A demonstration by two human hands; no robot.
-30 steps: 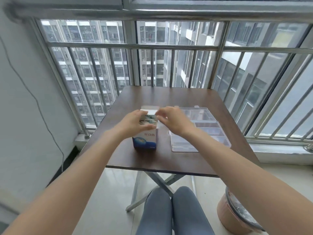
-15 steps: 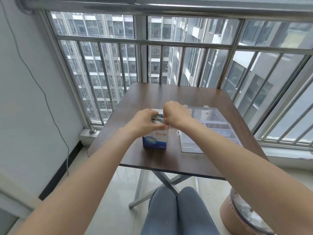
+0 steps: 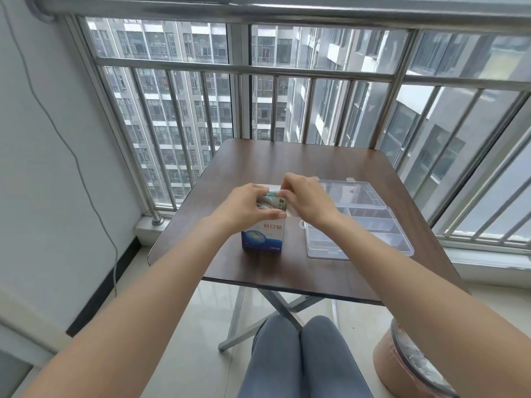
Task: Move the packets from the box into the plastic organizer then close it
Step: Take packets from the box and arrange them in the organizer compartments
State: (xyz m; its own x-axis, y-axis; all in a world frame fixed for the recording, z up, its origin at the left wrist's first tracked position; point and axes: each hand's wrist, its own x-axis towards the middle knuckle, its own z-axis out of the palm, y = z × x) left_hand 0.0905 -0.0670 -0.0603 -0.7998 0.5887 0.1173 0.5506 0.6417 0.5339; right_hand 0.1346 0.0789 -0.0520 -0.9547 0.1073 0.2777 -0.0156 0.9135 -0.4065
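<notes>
A small blue and white box stands upright on the brown table, its top open. Green and white packets show in the opening. My left hand grips the top of the box from the left, thumb across its front edge. My right hand comes in from the right and pinches the packets at the opening. A clear plastic organizer lies open to the right of the box, its lid folded back toward the window; its compartments look empty.
Metal window bars rise just behind the table's far edge. A round pinkish bin stands on the floor at the lower right. My knees are under the table's near edge, beside its crossed metal legs.
My right hand has gone from the box's top flap to the packets inside and now pinches them. My left hand has kept its hold on the box. The camera has shifted slightly.
</notes>
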